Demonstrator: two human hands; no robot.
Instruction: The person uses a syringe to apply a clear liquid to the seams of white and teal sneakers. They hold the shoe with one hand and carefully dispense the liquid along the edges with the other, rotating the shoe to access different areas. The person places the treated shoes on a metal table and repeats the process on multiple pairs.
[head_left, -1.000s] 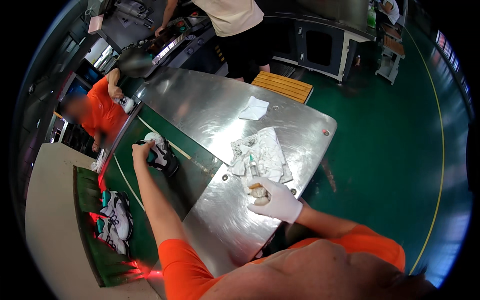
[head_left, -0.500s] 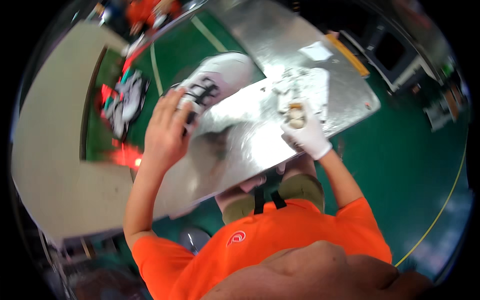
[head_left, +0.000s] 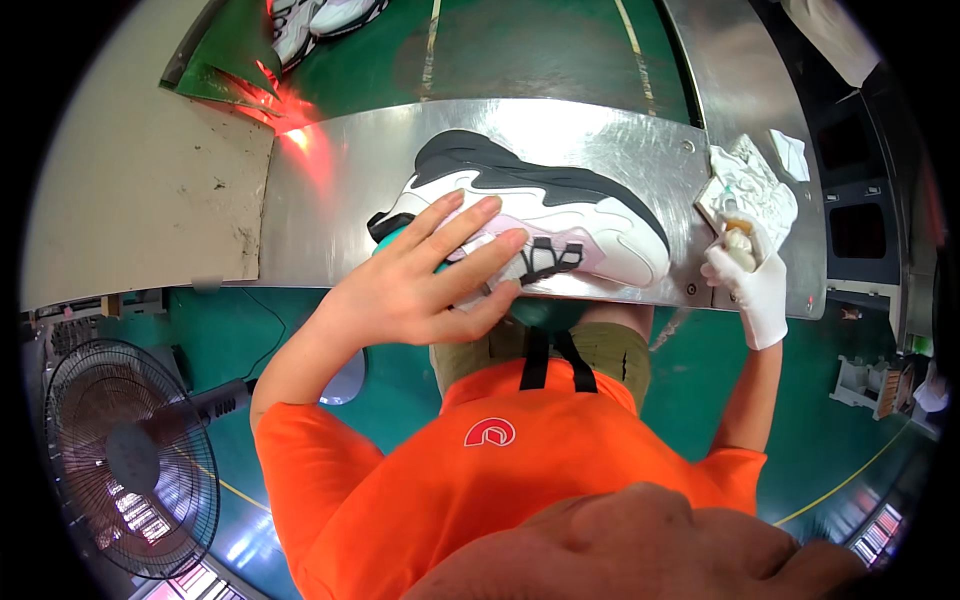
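A white and pale lilac sneaker [head_left: 610, 240] with a black sole and black laces lies on its side on the metal table, sole facing away from me and toe to the right. Across its side, near the ankle opening, my bare left hand [head_left: 420, 270] holds it with spread fingers. A bit of teal shows by the heel. My right hand [head_left: 755, 285], in a white glove, is closed around a small pale rounded object [head_left: 738, 247] with an orange-brown part; its kind is unclear. Just beyond that hand lies a crumpled white cloth [head_left: 760, 185].
Beyond the metal table [head_left: 340, 230] runs a green belt [head_left: 540, 50] with pale lines. More sneakers [head_left: 315, 25] sit at its far left, near a red light glow. A small white piece [head_left: 790, 155] lies at right. A fan [head_left: 130, 460] stands at lower left.
My left hand has brought the sneaker from over the green belt down onto the metal table and turned it sideways. My right hand stays by the white cloth. The view has turned.
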